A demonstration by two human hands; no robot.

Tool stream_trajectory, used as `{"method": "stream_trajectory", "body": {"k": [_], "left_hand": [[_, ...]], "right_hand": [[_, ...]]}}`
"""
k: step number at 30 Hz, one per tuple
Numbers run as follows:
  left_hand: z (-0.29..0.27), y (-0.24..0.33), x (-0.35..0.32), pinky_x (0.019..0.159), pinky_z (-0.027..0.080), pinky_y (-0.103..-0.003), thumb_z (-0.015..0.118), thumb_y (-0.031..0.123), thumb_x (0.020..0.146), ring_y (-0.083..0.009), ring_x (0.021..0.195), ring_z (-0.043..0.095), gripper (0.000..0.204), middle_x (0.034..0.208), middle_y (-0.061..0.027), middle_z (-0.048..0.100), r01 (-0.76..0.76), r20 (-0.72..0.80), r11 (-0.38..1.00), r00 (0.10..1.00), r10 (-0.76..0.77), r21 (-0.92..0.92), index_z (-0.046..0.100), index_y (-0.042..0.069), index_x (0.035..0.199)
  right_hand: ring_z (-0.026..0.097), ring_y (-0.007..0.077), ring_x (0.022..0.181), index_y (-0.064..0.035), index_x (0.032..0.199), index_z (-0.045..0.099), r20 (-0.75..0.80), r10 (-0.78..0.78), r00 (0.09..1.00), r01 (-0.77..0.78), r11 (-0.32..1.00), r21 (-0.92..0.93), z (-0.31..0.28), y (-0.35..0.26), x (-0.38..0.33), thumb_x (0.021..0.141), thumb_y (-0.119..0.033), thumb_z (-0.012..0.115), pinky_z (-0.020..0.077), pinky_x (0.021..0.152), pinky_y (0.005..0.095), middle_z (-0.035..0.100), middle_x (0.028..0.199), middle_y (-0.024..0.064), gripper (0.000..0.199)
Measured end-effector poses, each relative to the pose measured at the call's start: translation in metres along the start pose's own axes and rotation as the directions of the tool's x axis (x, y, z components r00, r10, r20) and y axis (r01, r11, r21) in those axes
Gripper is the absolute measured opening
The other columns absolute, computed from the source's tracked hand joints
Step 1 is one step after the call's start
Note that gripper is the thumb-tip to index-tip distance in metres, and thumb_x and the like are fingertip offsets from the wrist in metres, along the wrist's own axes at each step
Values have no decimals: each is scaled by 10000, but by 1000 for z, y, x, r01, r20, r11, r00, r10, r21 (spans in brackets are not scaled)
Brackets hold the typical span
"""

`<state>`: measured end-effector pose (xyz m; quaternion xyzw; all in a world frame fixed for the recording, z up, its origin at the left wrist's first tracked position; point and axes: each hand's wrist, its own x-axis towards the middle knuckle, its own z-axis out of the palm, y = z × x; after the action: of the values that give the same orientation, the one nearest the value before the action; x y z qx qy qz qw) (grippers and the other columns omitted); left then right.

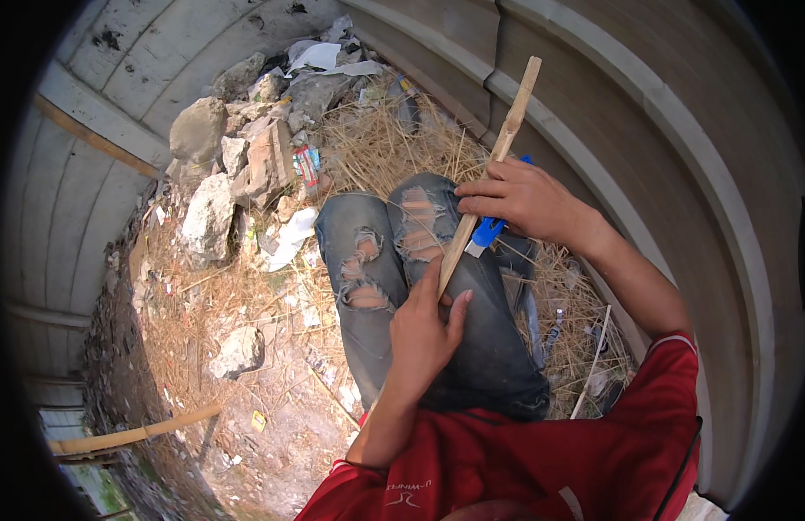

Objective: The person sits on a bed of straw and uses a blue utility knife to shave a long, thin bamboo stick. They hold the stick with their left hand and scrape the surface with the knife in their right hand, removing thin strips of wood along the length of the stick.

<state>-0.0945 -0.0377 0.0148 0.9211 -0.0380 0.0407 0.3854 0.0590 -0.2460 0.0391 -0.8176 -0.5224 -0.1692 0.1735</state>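
Observation:
A long, thin strip of wood or bamboo slants across my lap, its far end pointing up and right past my knees. My left hand grips its lower part just above my thigh, thumb and fingers around it. Farther up the strip is my right hand, holding a blue utility knife with the short blade showing below the fingers, close to the strip's right side. Fingers of that hand also lie across the strip. The palm hides part of the knife.
Ripped jeans cover my bent legs beneath the strip. Broken rocks and litter are heaped ahead and left, beside dry straw. A corrugated metal wall curves close along the right. A thin stick lies near my right side.

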Motion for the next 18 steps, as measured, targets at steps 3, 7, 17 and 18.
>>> {"method": "stream_trajectory", "body": {"k": [3, 7, 17, 18], "left_hand": [[12, -15, 0, 633, 503, -526, 533, 242, 1026, -472, 712, 644, 325, 806, -249, 666, 14, -24, 997, 1000, -16, -81, 521, 8, 1251], [2, -10, 12, 614, 463, -524, 470, 237, 1056, -491, 706, 626, 268, 727, -293, 621, 171, 94, 976, 983, -159, -138, 541, -21, 1077], [7, -13, 44, 665, 452, -564, 463, 222, 1052, -534, 793, 609, 280, 777, -335, 613, 116, 64, 962, 993, -103, -247, 501, -49, 988], [7, -12, 45, 668, 452, -567, 462, 210, 1047, -536, 798, 609, 267, 786, -334, 618, 120, 63, 963, 992, -108, -242, 500, -48, 993]], "right_hand": [[634, 256, 813, -91, 1035, 695, -91, 135, 987, -131, 990, 47, -3, -2, 3, 838, -160, 703, 520, 716, 403, 685, 1100, 50, 209], [638, 322, 685, -49, 906, 681, -129, 451, 883, -451, 892, 36, 7, -37, -11, 837, -251, 752, 513, 624, 448, 678, 866, 122, 225], [664, 442, 666, 14, 805, 650, 249, 623, 741, -662, 739, 123, 33, -70, -14, 844, -238, 664, 543, 653, 508, 656, 696, 237, 254], [664, 449, 662, 16, 808, 660, 259, 604, 754, -644, 758, 107, 30, -70, -11, 843, -242, 657, 549, 657, 508, 657, 701, 246, 260]]}}
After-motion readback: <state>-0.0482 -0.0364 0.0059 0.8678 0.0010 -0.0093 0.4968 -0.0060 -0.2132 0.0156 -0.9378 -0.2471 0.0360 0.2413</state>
